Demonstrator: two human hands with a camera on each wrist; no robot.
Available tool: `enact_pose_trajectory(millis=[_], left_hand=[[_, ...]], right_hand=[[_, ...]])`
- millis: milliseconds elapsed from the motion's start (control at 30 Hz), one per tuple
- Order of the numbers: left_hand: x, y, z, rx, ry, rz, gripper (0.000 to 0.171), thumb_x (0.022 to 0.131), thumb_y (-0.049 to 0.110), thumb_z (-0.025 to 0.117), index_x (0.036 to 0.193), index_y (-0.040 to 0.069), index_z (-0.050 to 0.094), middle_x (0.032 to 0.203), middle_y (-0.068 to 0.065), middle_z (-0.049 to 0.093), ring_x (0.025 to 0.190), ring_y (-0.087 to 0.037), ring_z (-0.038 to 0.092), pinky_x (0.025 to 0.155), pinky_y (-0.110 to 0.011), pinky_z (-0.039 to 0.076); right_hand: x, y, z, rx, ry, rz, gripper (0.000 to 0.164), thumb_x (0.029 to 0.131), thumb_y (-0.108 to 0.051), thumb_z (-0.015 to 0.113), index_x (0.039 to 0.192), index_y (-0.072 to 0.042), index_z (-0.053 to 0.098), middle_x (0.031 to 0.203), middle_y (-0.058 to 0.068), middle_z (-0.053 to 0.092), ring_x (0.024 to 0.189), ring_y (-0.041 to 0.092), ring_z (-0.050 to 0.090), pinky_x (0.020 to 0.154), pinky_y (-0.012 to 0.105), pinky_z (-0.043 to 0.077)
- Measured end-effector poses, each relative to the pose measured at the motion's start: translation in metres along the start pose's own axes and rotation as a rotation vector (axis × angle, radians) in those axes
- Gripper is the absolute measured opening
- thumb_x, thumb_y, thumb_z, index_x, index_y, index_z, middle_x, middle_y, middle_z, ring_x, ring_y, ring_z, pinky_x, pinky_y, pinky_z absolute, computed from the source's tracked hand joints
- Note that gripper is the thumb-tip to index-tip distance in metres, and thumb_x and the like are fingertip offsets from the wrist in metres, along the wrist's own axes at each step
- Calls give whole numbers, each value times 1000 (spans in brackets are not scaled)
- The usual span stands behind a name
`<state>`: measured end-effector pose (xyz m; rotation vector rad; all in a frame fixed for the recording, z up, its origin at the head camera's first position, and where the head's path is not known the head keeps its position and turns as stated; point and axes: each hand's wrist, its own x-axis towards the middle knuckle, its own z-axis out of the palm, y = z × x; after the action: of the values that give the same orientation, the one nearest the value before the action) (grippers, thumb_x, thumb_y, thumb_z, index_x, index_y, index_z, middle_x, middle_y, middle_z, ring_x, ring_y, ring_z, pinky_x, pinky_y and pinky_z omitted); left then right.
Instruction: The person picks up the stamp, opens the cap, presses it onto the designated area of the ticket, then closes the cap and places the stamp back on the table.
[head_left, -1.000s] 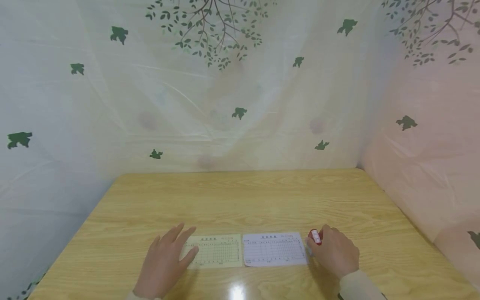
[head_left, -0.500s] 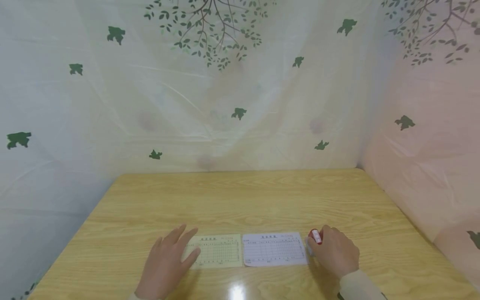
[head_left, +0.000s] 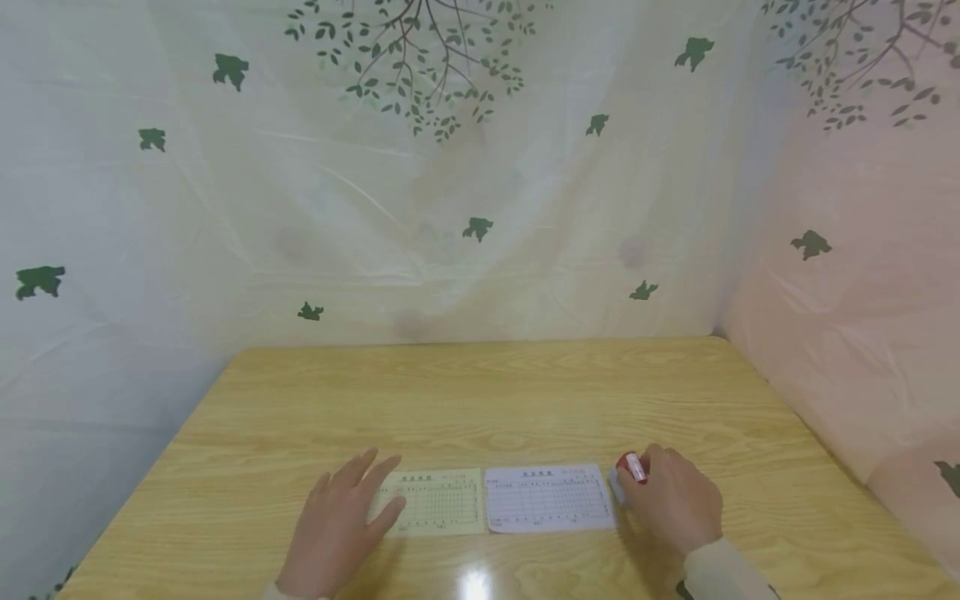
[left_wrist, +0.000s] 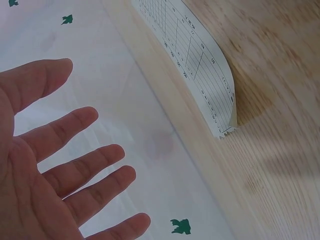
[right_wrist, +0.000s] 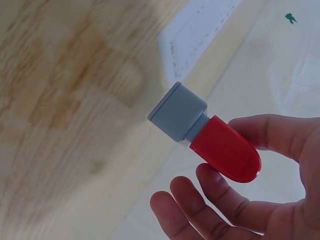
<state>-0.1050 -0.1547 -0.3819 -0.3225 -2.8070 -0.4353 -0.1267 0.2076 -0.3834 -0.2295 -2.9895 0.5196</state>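
Between my right hand's [head_left: 678, 500] thumb and fingers is a rubber stamp [right_wrist: 225, 150] with a rounded red handle and a grey block end. In the head view that stamp [head_left: 633, 468] is at the right edge of a white printed form [head_left: 550, 500]; I cannot tell whether it touches the table. My left hand [head_left: 337, 517] is spread over the left part of a pale yellow printed form [head_left: 442, 502]. In the left wrist view its palm and fingers [left_wrist: 95, 170] hold nothing, and a form [left_wrist: 200, 65] curls up at one corner, apart from the fingers.
Both forms lie side by side on a light wood-grain table [head_left: 480, 400]. A pale curtain [head_left: 480, 283] with green bird and branch prints hangs behind the table and along its sides.
My left hand has drifted slightly right over the yellow form. The stamp in my right hand is tilted a little more and has shifted slightly. Both forms lie where they were.
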Motion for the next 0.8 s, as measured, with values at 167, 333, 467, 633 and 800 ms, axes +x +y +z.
enact_pose_trajectory(millis=[167,333,467,633,800], left_hand=[[2,-2,0,1,15,22,45,81,36,64,121,15,58,125,-15,52,113,-35,48,93,-62,32],[4,-4,0,0,-6,14,46,82,37,63,122,16,57,127,-14,51,115,-35,47,94,-62,32],[6,-6,1,3,-20,15,46,82,38,63,122,16,57,128,-14,51,116,-34,46,94,-61,32],[7,-8,2,-5,5,40,45,82,37,64,121,16,57,126,-14,51,115,-34,47,94,-60,33],[9,-10,4,-11,20,61,44,81,35,64,120,16,58,126,-14,52,114,-34,48,94,-60,33]], right_hand=[[0,-4,-3,10,16,-4,33,80,-38,61,85,-5,59,67,1,50,54,15,45,42,26,33],[0,-7,-4,9,36,-14,33,79,-38,62,85,-5,60,67,2,50,53,15,44,41,26,33],[0,-11,-5,10,42,-9,33,79,-37,63,86,-5,61,67,1,51,53,15,44,41,26,33],[-1,-16,-6,12,50,-12,32,79,-36,63,86,-5,61,66,1,50,52,15,43,40,26,32],[-1,-20,-7,10,80,-31,31,78,-36,64,84,-5,61,65,0,50,51,14,43,39,26,33]])
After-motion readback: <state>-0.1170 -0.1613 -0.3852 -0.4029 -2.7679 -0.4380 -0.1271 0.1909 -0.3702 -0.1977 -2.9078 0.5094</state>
